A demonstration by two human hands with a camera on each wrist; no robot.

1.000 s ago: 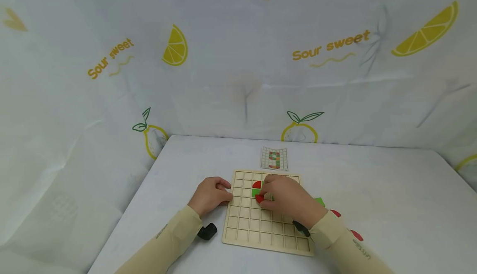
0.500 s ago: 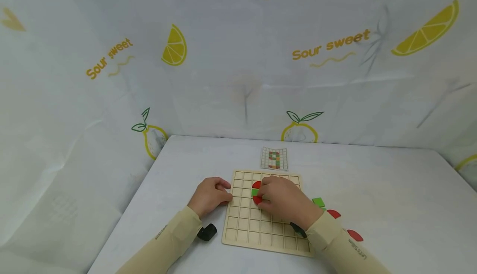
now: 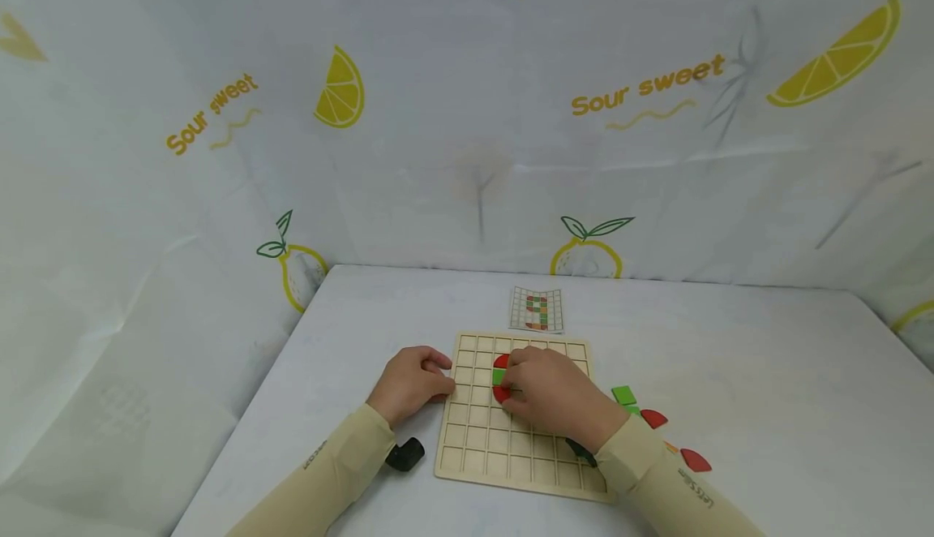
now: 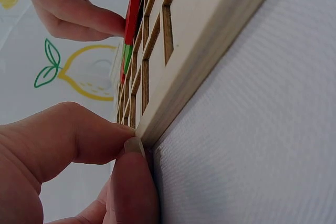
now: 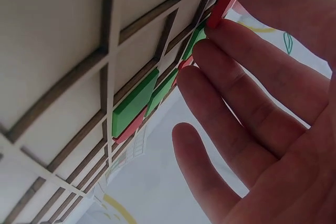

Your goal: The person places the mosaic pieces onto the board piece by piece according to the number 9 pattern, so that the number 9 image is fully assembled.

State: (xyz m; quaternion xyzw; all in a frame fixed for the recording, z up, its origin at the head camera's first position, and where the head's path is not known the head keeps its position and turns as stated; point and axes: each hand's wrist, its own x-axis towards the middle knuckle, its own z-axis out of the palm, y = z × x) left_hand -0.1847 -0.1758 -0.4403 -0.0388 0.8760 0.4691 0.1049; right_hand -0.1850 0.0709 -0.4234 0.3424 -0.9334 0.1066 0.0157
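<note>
A square wooden grid board (image 3: 489, 464) lies on the white table. My left hand (image 3: 410, 383) pinches its left edge between thumb and forefinger, as the left wrist view shows up close. Over the board, my right hand (image 3: 554, 391) pinches a red quarter-circle tile (image 3: 499, 395) by thumb and forefinger. That tile sits just below a green square tile (image 3: 499, 377), and in the right wrist view it is still tilted against the grid. Another red quarter-circle tile (image 3: 501, 360) lies above the green one. More green and red tiles, such as a green square (image 5: 135, 103), are hidden from the head view.
Behind the board lies a small pattern card (image 3: 536, 310) with a coloured grid. Right of the board are loose tiles: a green square (image 3: 623, 395), red quarter-circles (image 3: 696, 461) and an orange piece (image 3: 670, 447) partly behind the right sleeve. A printed cloth (image 3: 452, 115) hangs behind the table.
My right hand has shifted slightly left with the red quarter-circle tile, which has turned and come under the green square. The left hand stays put. More loose tiles show beside the right sleeve.
</note>
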